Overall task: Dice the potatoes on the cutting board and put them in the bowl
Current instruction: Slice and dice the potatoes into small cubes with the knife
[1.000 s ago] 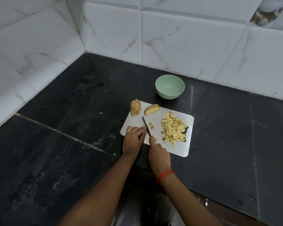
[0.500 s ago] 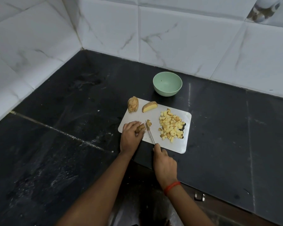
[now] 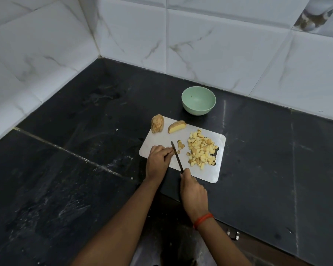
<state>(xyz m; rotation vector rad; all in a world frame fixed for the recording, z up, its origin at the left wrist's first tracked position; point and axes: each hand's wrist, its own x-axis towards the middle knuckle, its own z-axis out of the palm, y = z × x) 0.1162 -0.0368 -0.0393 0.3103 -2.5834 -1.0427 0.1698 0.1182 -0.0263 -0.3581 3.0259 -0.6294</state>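
Fingers (image 3: pixel 164 150) of the left hand (image 3: pixel 158 162) curl over a potato piece (image 3: pixel 171 151) on the cutting board (image 3: pixel 161 139) while the right hand (image 3: pixel 193 192) grips a knife (image 3: pixel 177 157) just beside them. Diced potato (image 3: pixel 202 150) lies heaped at right, with two larger pieces (image 3: pixel 176 126) at the board's far edge. A green bowl (image 3: pixel 198 100) sits beyond on the dark surface (image 3: pixel 85 169).

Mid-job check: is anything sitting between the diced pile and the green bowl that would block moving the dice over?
Nothing visible does. Between the diced pile and the bowl lie only bare cutting board and dark counter. The potato half and potato chunk lie left of that path.
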